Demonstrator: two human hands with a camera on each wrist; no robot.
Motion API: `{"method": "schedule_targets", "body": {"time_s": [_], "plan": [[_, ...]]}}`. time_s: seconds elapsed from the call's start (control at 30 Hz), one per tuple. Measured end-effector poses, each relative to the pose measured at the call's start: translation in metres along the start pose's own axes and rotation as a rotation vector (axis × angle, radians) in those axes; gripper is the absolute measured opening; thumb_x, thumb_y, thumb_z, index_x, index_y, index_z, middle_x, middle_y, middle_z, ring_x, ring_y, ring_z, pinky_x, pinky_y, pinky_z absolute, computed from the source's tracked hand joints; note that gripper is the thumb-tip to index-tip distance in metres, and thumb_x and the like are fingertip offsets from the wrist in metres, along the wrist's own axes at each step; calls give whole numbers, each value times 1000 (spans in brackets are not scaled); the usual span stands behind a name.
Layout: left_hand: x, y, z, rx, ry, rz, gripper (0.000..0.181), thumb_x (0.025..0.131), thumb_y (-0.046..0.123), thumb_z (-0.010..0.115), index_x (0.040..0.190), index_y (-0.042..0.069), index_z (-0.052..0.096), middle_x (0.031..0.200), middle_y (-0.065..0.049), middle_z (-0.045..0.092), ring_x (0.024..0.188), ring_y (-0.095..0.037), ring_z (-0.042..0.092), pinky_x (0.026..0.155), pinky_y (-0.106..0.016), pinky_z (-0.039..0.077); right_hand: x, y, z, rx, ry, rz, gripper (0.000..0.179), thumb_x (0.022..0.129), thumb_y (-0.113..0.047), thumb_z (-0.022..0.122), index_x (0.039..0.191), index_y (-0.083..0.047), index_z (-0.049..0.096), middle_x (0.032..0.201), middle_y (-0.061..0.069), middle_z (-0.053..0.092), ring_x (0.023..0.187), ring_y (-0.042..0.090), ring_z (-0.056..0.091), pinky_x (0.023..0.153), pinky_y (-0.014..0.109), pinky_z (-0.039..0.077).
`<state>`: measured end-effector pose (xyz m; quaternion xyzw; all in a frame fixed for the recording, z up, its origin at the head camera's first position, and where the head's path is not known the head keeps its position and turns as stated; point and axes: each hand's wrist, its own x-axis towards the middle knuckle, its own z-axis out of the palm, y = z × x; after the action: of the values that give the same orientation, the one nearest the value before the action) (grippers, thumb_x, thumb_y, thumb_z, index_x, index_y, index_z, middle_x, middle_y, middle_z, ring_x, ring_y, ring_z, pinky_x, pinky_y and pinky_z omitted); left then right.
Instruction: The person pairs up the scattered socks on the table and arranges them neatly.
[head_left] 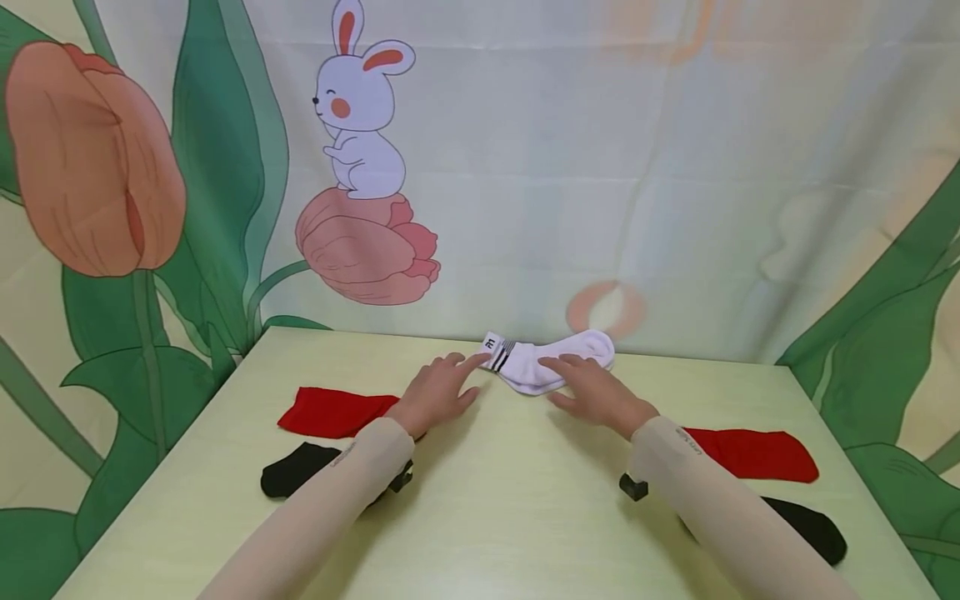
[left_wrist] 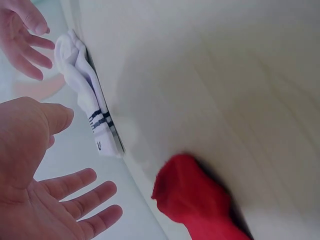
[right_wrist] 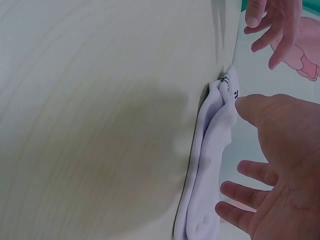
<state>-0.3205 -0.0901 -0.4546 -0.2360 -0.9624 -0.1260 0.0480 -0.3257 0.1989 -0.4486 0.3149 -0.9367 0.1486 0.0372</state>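
Left hand (head_left: 442, 392) and right hand (head_left: 597, 395) are both relaxed, holding nothing, by the white socks (head_left: 527, 364) at the back edge of the surface (head_left: 517, 500); probably best to pinch both layers at each end, keeping the pair aligned.

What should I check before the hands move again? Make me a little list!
1. Left hand free: ok, it holds nothing.
2. Right hand free: ok, it holds nothing.
3. White striped socks near both hands: ok, they lie at the table's far edge.
4. White striped socks gripped: not ok, neither hand grips them.
5. Left black sock fully seen: not ok, a sleeve partly hides it.
6. Underside of the white striped socks clean: cannot tell, it's hidden.
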Motion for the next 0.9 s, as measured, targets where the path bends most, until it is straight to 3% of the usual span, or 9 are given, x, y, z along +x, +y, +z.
{"method": "schedule_targets", "body": {"time_s": [0.9], "plan": [[-45,-43,-19,-42,68,-84,67,97,24,72,157,20,42,138,-16,59,120,-35,60,100,-57,50,23,-40,9,13,-44,-33,56,101,-26,66,152,-11,49,148,22,52,129,44,53,109,53,43]]}}
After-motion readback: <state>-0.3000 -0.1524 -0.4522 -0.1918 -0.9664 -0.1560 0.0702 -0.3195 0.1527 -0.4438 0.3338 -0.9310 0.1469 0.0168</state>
